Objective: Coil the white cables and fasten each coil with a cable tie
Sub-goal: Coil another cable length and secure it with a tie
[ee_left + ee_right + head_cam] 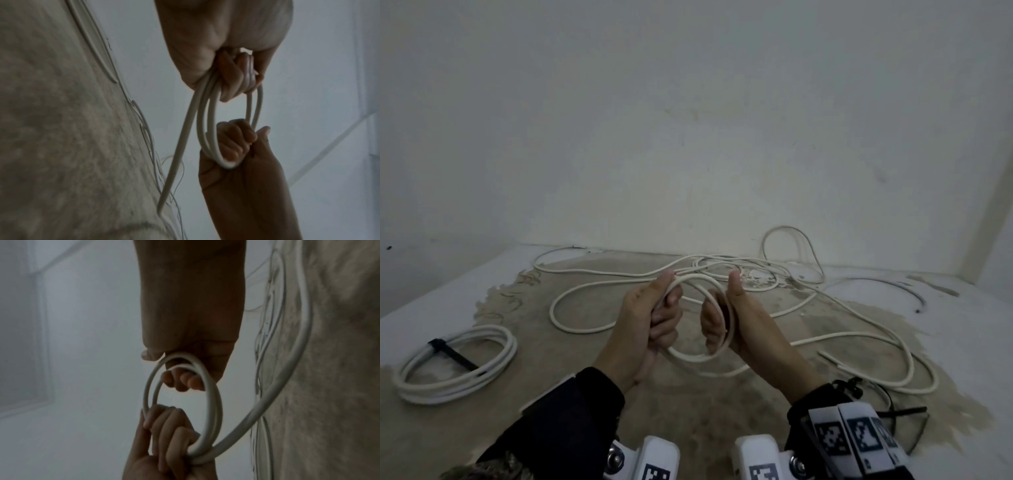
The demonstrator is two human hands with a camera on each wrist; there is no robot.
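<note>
Above a worn, stained surface (pixel 722 411), a small coil (pixel 690 356) of white cable is held between two hands. The left hand (pixel 650 329) is closed around one side of the loops, thumb pressed on top; the right hand (pixel 736 322) is curled around the opposite side, thumb raised. Two or three turns are counted in the wrist views, round and smooth, of a stiff, rubbery look. From the coil a loose tail (pixel 859 342) is trailed right and far into a tangle of slack cable (pixel 722 270) spread toward the wall (pixel 688 120). At near left, a finished coil (pixel 455 366) is seen lying flat, bound by a black cable tie (pixel 453 353). At near right, loose black ties (pixel 904 413) are laid beside the wrist.

Trouble is judged most likely from the tangle: should the tail be drawn in while crossed strands are snagged, a knot could be pulled tight or the loops dragged out of round. A springy cable could also be let loose if either grip is eased before a tie is fitted. The surface is mottled beige, patchy, with paler edges.
</note>
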